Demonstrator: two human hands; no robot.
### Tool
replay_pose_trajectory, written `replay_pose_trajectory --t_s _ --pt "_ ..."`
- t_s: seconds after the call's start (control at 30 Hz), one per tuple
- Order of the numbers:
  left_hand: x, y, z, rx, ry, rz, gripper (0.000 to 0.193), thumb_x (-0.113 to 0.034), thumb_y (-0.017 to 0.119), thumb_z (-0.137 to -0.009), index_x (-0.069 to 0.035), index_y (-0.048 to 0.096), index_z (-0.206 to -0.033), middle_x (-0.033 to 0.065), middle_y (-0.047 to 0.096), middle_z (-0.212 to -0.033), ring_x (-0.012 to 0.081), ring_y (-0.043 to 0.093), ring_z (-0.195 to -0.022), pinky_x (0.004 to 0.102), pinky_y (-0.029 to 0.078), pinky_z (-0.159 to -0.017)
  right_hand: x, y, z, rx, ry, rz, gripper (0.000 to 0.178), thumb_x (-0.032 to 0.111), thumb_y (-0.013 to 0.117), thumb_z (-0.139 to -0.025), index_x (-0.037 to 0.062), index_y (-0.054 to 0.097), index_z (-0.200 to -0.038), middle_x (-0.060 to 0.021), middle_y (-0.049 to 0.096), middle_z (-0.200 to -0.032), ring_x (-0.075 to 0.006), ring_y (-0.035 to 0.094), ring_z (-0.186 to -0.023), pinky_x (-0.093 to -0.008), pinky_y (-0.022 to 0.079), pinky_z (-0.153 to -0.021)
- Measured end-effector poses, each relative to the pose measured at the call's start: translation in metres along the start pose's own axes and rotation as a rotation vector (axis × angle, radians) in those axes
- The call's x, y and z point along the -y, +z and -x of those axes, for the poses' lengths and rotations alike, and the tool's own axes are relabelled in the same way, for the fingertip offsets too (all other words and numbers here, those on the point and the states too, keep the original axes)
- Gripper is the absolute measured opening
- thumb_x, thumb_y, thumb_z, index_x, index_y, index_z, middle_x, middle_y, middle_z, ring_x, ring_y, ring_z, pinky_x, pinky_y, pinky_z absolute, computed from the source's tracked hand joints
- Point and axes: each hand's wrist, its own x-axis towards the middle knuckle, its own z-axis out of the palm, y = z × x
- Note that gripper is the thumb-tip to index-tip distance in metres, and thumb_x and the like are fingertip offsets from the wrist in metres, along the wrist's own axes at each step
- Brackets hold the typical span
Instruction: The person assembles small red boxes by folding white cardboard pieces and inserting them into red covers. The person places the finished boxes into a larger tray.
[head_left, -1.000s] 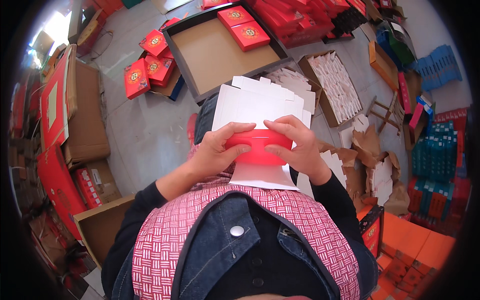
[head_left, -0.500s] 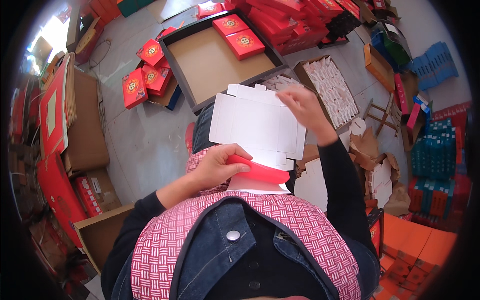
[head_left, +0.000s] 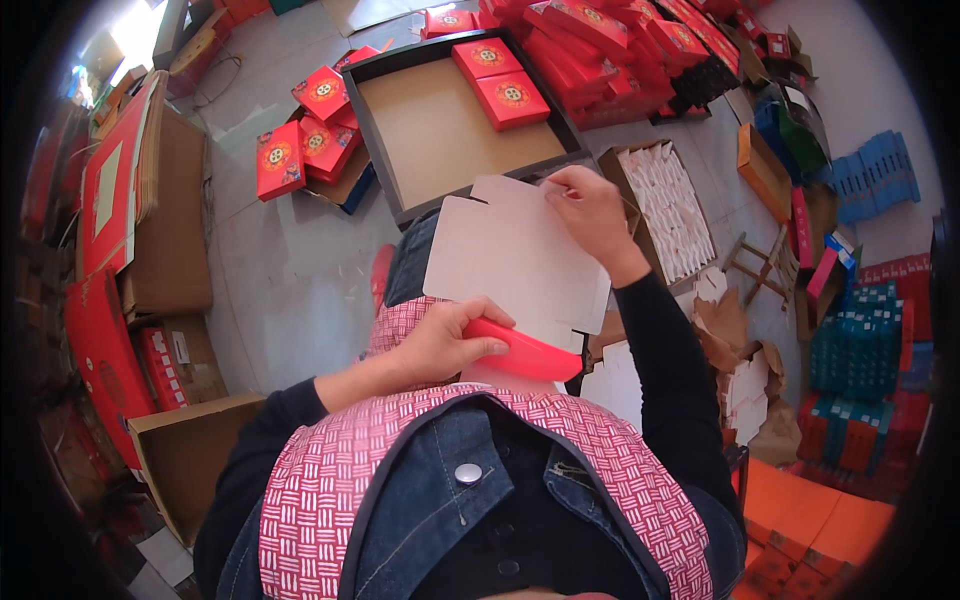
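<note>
On our left, the left hand [head_left: 450,340] grips the red card [head_left: 535,357] between thumb and fingers, just in front of the patterned apron [head_left: 340,445]. We judge that a light, even pinch serves best here — too hard a squeeze near the bend could crease the face. Next along, the white card blank [head_left: 505,250] lies over our lap, below the black-rimmed tray [head_left: 420,130]; we want it flat and square, so that its tabs do not snag on the red card. Furthest right, the right hand [head_left: 590,205] is curled, thumb and fingertips drawn together at the blank's upper right edge; we cannot tell whether they pinch the card or only touch it. If they take it, we do best to take a single layer by its edge and leave the slots unbent.

As for looks, the red card is bright and smooth, bowed lengthwise, with its left end hidden in the hand. A pale panel [head_left: 505,379] shows below it — whether it belongs to the red card, we cannot tell. The blank is plain white, with a rounded upper left corner, a tab along its top and a small slot at its lower right.
</note>
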Motion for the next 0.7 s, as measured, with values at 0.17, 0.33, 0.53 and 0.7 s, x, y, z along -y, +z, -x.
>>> replay_pose_trajectory --t_s 0.17,0.33,0.53,0.7 --pt "0.014 -0.002 -0.008 -0.106 0.034 0.008 0.025 -0.006 0.07 -0.08 0.001 0.063 -0.102 0.009 0.068 -0.094 0.0137 0.063 -0.087 0.0268 0.05 -0.079 0.043 -0.037 0.039 0.132 -0.114 0.118 0.01 0.005 0.065 -0.082 -0.0035 0.064 -0.087 -0.0141 0.068 -0.085 -0.0201 0.066 -0.074 -0.0283 0.052 -0.067" --pt "0.006 0.0 -0.019 -0.094 -0.017 0.083 0.023 -0.006 0.071 -0.08 0.003 0.063 -0.1 0.0105 0.068 -0.093 0.0139 0.063 -0.086 0.0262 0.052 -0.076 0.047 -0.049 0.047 0.373 0.121 -0.153 0.013 0.01 0.065 -0.086 -0.0033 0.066 -0.086 -0.0098 0.07 -0.094 -0.013 0.065 -0.08 -0.026 0.051 -0.073" --pt "0.003 0.001 -0.021 -0.095 -0.023 0.062 0.023 -0.005 0.071 -0.079 0.003 0.063 -0.1 0.01 0.068 -0.092 0.0136 0.063 -0.085 0.0258 0.052 -0.076 0.019 -0.059 0.015 0.734 0.345 -0.554 0.014 0.009 0.068 -0.084 0.0018 0.065 -0.096 -0.0109 0.066 -0.106 -0.0103 0.061 -0.091 -0.025 0.05 -0.08" --pt "-0.002 -0.002 -0.019 -0.091 -0.032 0.062 0.023 -0.007 0.071 -0.08 0.003 0.063 -0.1 0.01 0.068 -0.091 0.0139 0.064 -0.084 0.0262 0.052 -0.076 0.003 -0.042 0.002 0.825 0.36 -0.469 0.016 0.015 0.064 -0.088 0.0007 0.063 -0.095 -0.0092 0.068 -0.093 -0.0144 0.063 -0.085 -0.0271 0.05 -0.074"
